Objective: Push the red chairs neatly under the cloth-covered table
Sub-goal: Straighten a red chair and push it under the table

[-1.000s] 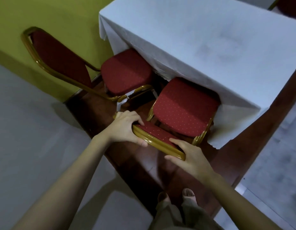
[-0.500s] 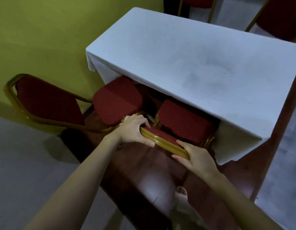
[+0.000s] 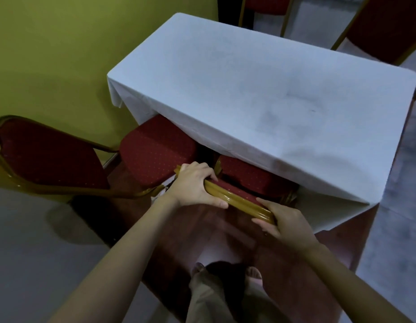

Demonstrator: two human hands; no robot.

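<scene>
A table with a white cloth [image 3: 260, 89] fills the upper middle. Directly in front of me a red chair with a gold frame [image 3: 246, 177] has most of its seat under the cloth. My left hand [image 3: 194, 186] grips the left end of its gold backrest top rail, and my right hand [image 3: 285, 226] grips the right end. A second red chair [image 3: 153, 151] stands to the left, turned sideways. Only the far corner of its seat lies under the cloth, and its backrest [image 3: 46, 157] sticks out toward the left.
A yellow-green wall [image 3: 62, 54] runs close behind the left chair. More red chairs [image 3: 386, 26] stand beyond the table's far side. I stand on a strip of reddish-brown floor [image 3: 225, 243], with grey floor [image 3: 39, 241] to the left and right. My feet show at the bottom.
The chair in my hands has slid forward, so much more of its seat now lies under the cloth. My hands kept their grip on the backrest rail. The left chair has not moved.
</scene>
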